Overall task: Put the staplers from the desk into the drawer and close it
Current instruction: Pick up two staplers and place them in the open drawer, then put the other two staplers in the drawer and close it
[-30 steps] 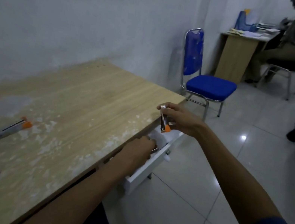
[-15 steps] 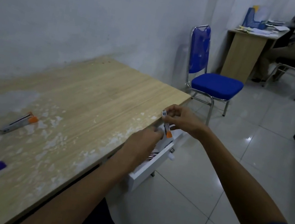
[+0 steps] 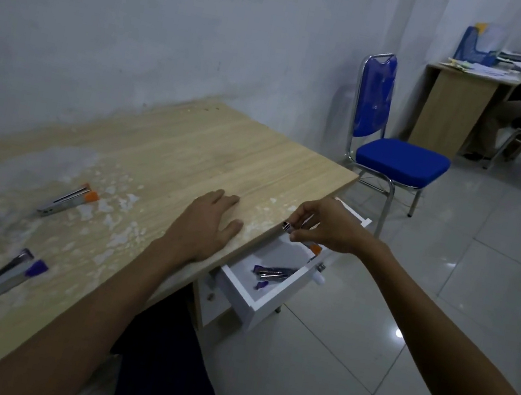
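left hand point(image 3: 209, 223) out of drawer point(image 3: 264, 297), now flat, open on bench point(image 3: 191, 150) edge | right hand point(image 3: 323, 226) grip holds orange stapler point(image 3: 301, 236) over drawer | drop next, two left

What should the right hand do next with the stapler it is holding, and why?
Probably lower it and let go inside the drawer. The right hand holds the orange-tipped stapler just above the open drawer, where a purple one already lies. The left hand rests flat on the desk, so nothing blocks the drop.
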